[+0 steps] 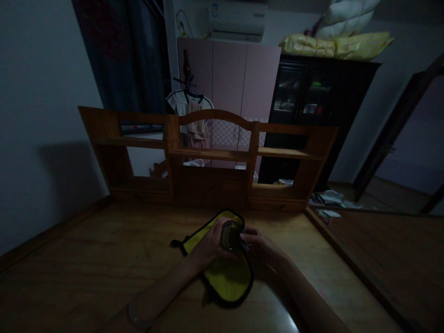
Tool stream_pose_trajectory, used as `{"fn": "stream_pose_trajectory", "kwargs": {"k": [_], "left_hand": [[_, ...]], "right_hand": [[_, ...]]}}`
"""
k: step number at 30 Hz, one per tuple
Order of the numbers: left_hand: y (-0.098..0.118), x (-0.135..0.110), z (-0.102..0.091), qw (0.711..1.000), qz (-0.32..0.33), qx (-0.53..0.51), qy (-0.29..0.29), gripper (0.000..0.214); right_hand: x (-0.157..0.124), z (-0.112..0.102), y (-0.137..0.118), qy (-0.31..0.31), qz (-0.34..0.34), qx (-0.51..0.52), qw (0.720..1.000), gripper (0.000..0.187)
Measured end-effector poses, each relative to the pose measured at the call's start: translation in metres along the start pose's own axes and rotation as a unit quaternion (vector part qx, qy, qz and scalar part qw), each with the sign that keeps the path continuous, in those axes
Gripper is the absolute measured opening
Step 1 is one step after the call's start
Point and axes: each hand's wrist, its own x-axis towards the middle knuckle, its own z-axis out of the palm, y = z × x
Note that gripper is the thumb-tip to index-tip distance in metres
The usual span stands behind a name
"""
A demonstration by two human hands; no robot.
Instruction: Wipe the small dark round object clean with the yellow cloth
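A round, brownish see-through glass (230, 235), perhaps a cup or jar, is held over a yellow cloth piece with black edging (231, 280). My left hand (212, 243) is closed around the glass from its left side. My right hand (258, 243) is at the glass's right side, with bent fingers and fingertips against it. Something pale shows just under the right fingers, too dark to make out. The yellow piece lies flat on the wooden surface, with dark tabs at its left and lower edges. Both hands cover part of it.
A wooden shelf unit (211, 155) stands along the far edge of the wooden surface (138, 259). A raised wooden rail (347, 259) runs down the right side. Beyond are a pink wardrobe (229, 78), a dark cabinet (319, 106) and hanging clothes (190, 106). The light is dim.
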Motion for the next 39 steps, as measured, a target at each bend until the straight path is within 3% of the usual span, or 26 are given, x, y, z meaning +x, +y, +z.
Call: {"fn": "stream_pose_trajectory", "kwargs": {"k": [28, 39], "left_hand": [[0.001, -0.001, 0.005, 1.000, -0.002, 0.014, 0.002, 0.090], [0.002, 0.001, 0.002, 0.999, 0.008, 0.012, -0.032, 0.090]], "right_hand": [[-0.002, 0.003, 0.000, 0.014, -0.008, -0.025, 1.000, 0.034], [-0.008, 0.016, -0.007, -0.008, -0.040, -0.049, 0.998, 0.040]]}}
